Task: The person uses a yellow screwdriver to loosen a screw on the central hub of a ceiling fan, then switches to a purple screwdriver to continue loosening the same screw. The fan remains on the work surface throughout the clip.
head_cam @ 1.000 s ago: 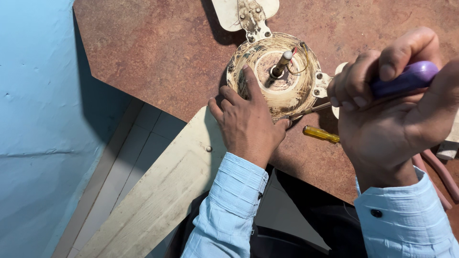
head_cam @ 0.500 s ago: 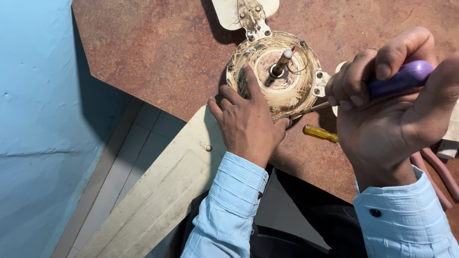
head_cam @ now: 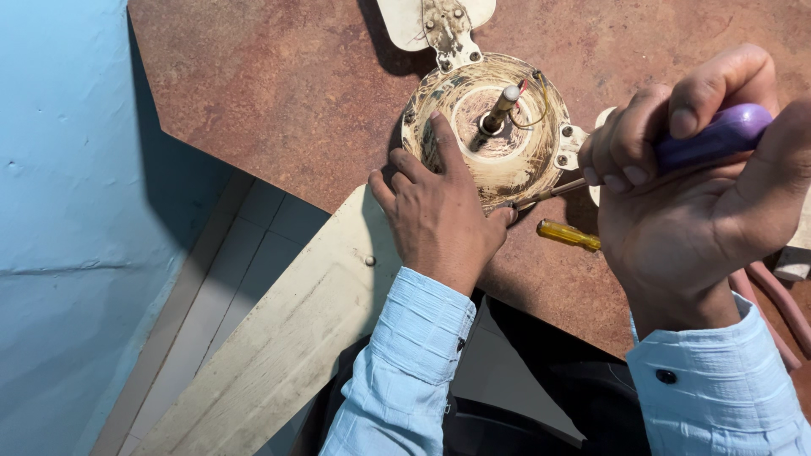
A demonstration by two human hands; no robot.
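Note:
A worn cream ceiling fan motor housing (head_cam: 507, 160) lies on a brown table (head_cam: 279, 101), with a metal shaft (head_cam: 498, 110) sticking up from its middle. My left hand (head_cam: 439, 215) rests on the housing's near rim, fingers spread over its edge. My right hand (head_cam: 688, 198) grips a purple-handled screwdriver (head_cam: 718, 135); its metal shank (head_cam: 553, 192) reaches the housing's near right rim, beside my left fingertips.
A yellow-handled screwdriver (head_cam: 570, 236) lies on the table between my hands. A cream fan blade (head_cam: 279, 346) runs from the housing down past the table edge. Another blade (head_cam: 422, 21) points away at the top. Red-handled pliers (head_cam: 781, 308) lie at right. A blue wall (head_cam: 59, 211) stands at left.

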